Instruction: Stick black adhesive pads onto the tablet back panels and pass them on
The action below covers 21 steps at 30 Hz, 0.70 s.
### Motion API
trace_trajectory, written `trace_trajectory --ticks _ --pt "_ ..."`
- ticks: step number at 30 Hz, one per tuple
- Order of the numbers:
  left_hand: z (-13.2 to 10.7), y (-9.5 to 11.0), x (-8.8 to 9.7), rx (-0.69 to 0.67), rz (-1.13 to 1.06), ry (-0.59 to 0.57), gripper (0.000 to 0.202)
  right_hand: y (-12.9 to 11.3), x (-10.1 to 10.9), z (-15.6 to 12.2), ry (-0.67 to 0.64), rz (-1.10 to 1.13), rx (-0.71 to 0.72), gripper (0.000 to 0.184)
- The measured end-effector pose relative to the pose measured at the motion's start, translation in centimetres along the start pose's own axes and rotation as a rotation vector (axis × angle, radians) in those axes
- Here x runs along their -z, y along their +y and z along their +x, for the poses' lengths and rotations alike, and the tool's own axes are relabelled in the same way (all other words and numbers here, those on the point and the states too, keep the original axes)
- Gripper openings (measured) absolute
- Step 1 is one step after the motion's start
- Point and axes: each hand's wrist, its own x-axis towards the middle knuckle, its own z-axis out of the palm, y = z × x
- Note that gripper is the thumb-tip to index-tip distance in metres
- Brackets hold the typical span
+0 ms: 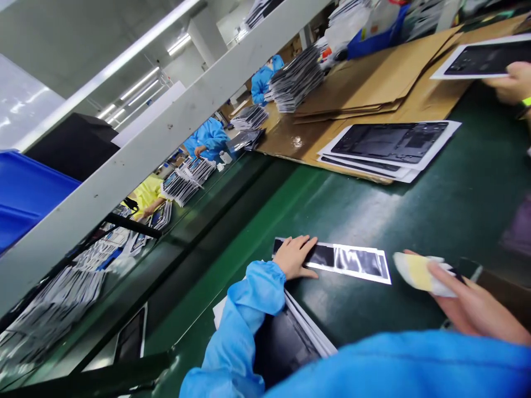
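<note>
My left hand (294, 257), in a blue sleeve, lies with fingers spread on the left part of a strip of dark glossy film with white edges (360, 261). The strip rests flat on the green tabletop, and its right part shines in the light. My right hand (468, 304) is closed on a white and yellow wiping pad (418, 272), just right of the strip's end. Part of its grip is hidden behind the pad. Beneath my left forearm is a stack of dark panels on white sheets (286, 342), partly covered by the sleeve.
Dark panels on white sheets (390, 143) lie partly on brown cardboard (357, 83). At the upper right, another person's hand (512, 83) holds a similar panel (477, 58). A pale metal beam (174, 127) crosses the left. Beyond it, co-workers sit near piles of sheets (188, 179).
</note>
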Motion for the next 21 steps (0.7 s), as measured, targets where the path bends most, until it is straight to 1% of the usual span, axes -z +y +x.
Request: trace_trajectory --ticks 1,3,5,6,8,10,13,15,17,21 --pt "0.1 -0.5 -0.4 -0.010 -0.016 0.007 0.084 -0.2 -1.0 0.2 -0.030 -0.033 0.033 0.024" --pt "0.3 -0.7 -0.7 -0.021 -0.025 0.044 0.073 -0.7 -3.0 0.8 -0.097 -0.043 0.067 0.021" --pt "0.4 -0.3 -0.6 -0.018 -0.012 0.084 0.065 -1.4 -4.7 1.5 -0.095 -0.021 0.097 0.019" --pt "0.3 0.1 -0.6 -0.021 -0.002 0.105 0.063 -1.6 -5.3 1.9 -0.093 -0.011 0.108 0.018" --pt "0.4 1.0 -0.6 -0.040 0.026 0.141 0.064 -1.9 -5.7 2.5 -0.087 0.010 0.130 0.018" --pt "0.6 2.1 -0.9 -0.060 0.068 0.155 0.062 -1.8 -5.5 2.6 -0.070 0.045 0.162 0.019" --pt "1.1 3.9 -1.7 -0.055 0.130 0.120 0.048 -1.6 -4.6 2.2 -0.042 0.095 0.175 0.023" --pt "1.2 4.8 -2.1 -0.049 0.151 0.094 0.045 -1.6 -4.0 1.7 -0.017 0.127 0.120 0.026" --pt "1.1 5.4 -2.3 -0.063 0.155 0.080 0.049 -1.8 -3.4 1.2 0.013 0.159 0.050 0.026" --pt "0.4 5.8 -2.0 -0.087 0.090 0.070 0.049 -2.0 -2.3 0.6 0.056 0.176 -0.038 0.023"
